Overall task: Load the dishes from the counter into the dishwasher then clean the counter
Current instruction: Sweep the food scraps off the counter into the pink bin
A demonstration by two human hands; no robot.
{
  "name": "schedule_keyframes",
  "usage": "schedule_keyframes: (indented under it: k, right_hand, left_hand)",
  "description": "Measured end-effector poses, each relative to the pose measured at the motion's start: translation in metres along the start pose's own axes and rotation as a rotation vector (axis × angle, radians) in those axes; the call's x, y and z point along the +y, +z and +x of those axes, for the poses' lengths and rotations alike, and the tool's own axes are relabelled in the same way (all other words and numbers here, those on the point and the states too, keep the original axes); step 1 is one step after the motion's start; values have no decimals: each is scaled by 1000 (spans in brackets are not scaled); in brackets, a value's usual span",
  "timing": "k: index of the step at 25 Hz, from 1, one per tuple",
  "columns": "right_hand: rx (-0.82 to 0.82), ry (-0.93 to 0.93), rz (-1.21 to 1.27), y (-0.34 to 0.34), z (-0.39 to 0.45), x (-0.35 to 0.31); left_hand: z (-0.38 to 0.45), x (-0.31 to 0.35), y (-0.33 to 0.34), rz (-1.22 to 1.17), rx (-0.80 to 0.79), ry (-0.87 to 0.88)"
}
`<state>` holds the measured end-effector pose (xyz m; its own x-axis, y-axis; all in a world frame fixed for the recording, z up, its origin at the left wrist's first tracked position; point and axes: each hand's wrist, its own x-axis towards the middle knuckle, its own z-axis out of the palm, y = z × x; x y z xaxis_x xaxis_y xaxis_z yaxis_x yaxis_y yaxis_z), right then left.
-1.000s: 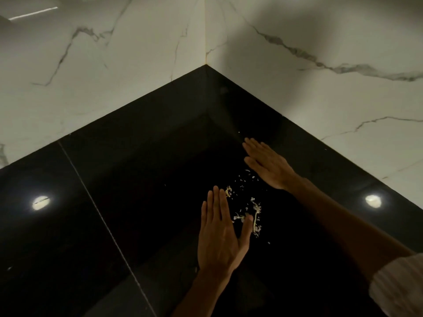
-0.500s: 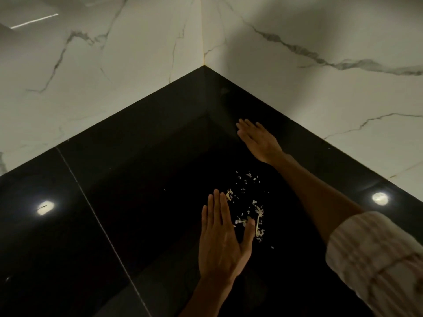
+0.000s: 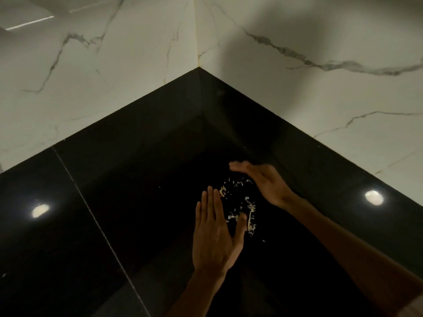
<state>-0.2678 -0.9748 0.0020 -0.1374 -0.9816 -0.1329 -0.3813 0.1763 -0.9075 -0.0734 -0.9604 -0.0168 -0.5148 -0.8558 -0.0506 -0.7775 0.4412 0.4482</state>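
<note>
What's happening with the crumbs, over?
Left hand flat on the black counter, walling the crumbs. Right hand open, cupped on their far side. Nothing in the way.

We find no readable text, label, brand, number or sign: none on black counter (image 3: 114, 225), none on marble wall panels (image 3: 320, 110). We note only grey veining on panels, no lettering.
</note>
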Motion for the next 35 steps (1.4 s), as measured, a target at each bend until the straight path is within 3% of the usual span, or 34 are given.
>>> schedule_keyframes:
  k: [1, 3, 5, 6, 10, 12, 14, 16, 18, 20, 25, 27, 29, 30, 32, 34, 35]
  right_hand:
    - [133, 41, 21, -11, 8, 1]
    - [232, 112, -256, -30, 24, 10]
    - [95, 97, -682, -24, 30, 17]
    - [5, 35, -770, -13, 27, 17]
    - [-306, -116, -534, 11, -9, 1]
    - [-125, -50, -426, -13, -12, -2]
    - [264, 14, -450, -58, -7, 10]
    - [493, 128, -555, -99, -11, 36]
    - [455, 245, -720, -116, -22, 65]
    - [402, 278, -726, -111, -30, 75]
    - [48, 201, -164, -85, -47, 35]
    - [251, 162, 25, -88, -45, 29]
    - [467, 215, -201, -92, -35, 38]
    - [404, 231, -454, -86, -30, 43]
    - [109, 82, -871, -57, -16, 49]
    - [-126, -97, -869, -26, -5, 41]
    - [-141, -122, -743, -19, 1, 32]
  left_hand:
    - [1, 0, -1, -7, -8, 1]
    - [0, 1, -1, -7, -11, 9]
    - [-2, 1, 0, 5, 9, 12]
    - [-2, 1, 1, 15, 8, 10]
    - [-2, 1, 3, 28, 15, 11]
    - [-3, 1, 2, 19, 7, 9]
    - [-3, 0, 1, 14, 6, 12]
    - [-3, -1, 2, 16, 11, 13]
    - [-2, -1, 4, 20, 13, 11]
    - [-2, -1, 6, 26, 16, 9]
    - [-1, -2, 5, 29, 14, 12]
    - [-1, -3, 4, 36, -2, 24]
    - [-2, -1, 5, 46, 3, 13]
    - [-2, -1, 5, 48, 1, 12]
    - [-1, -1, 5, 46, 0, 13]
    - [-2, -2, 6, 42, 19, 3]
    - [-2, -2, 6, 36, 22, 6]
